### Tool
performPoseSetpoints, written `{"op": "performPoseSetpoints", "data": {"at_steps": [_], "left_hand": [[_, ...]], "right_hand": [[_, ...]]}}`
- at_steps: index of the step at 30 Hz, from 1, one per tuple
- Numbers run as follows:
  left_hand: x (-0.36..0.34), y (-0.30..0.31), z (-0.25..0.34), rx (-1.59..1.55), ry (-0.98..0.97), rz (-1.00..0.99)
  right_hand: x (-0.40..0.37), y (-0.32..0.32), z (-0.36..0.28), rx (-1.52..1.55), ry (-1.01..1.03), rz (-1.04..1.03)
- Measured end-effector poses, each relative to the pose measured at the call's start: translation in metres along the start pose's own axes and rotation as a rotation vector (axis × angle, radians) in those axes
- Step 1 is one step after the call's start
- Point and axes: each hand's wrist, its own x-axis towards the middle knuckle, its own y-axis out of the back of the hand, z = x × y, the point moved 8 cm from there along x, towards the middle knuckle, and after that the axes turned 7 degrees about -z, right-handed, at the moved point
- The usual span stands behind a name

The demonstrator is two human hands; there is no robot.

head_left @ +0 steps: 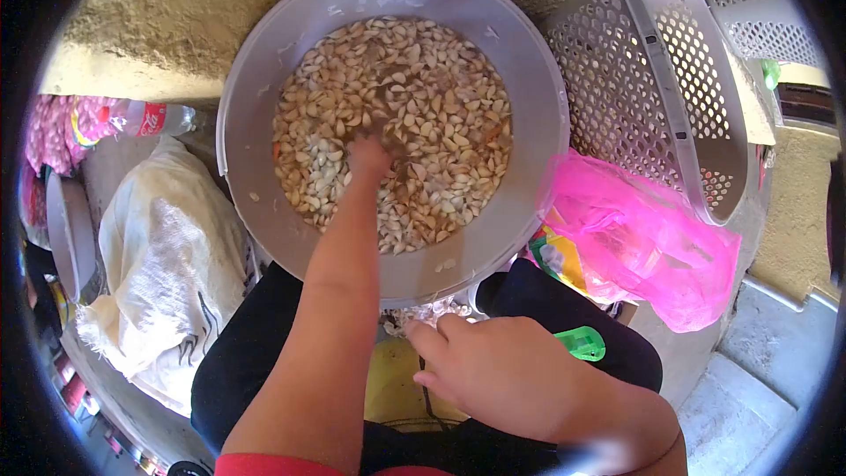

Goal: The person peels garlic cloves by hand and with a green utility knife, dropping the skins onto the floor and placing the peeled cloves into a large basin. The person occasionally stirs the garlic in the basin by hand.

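My left hand (370,157) reaches into a big grey tub (529,62), its fingers sunk among peeled garlic cloves (441,106) in cloudy water; whether they grip any is hidden. Over my lap, just outside the tub's near rim, my right hand (476,357) hangs palm down with its fingers curled. What it may hold is hidden under it. A green plastic piece with a slot (583,344) shows beside that wrist, above my dark-clothed thigh; I cannot tell whether it touches the hand.
A grey perforated basket (652,44) leans right of the tub, above a pink plastic bag (652,238). On the left are a white woven sack (172,238), a bottle with a red label (154,118) and pink netted goods (55,137). Behind stands a rough wall (167,18).
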Motion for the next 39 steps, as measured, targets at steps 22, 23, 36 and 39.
{"op": "performPoseSetpoints", "data": {"at_steps": [22,23,36,39], "left_hand": [[0.027,0.019,0.060,-0.399,-0.166,-0.110],[0.032,0.011,0.055,-0.356,-0.197,-0.092],[0.045,-0.001,0.048,-1.047,0.008,-0.187],[0.023,0.017,0.053,-1.346,0.209,-0.207]], "right_hand": [[0.000,-0.002,0.007,0.002,-0.032,-0.001],[0.000,-0.002,0.007,0.006,-0.032,-0.002],[-0.001,-0.003,0.008,0.031,-0.035,-0.010],[0.001,-0.003,0.008,0.041,-0.033,-0.015]]}}
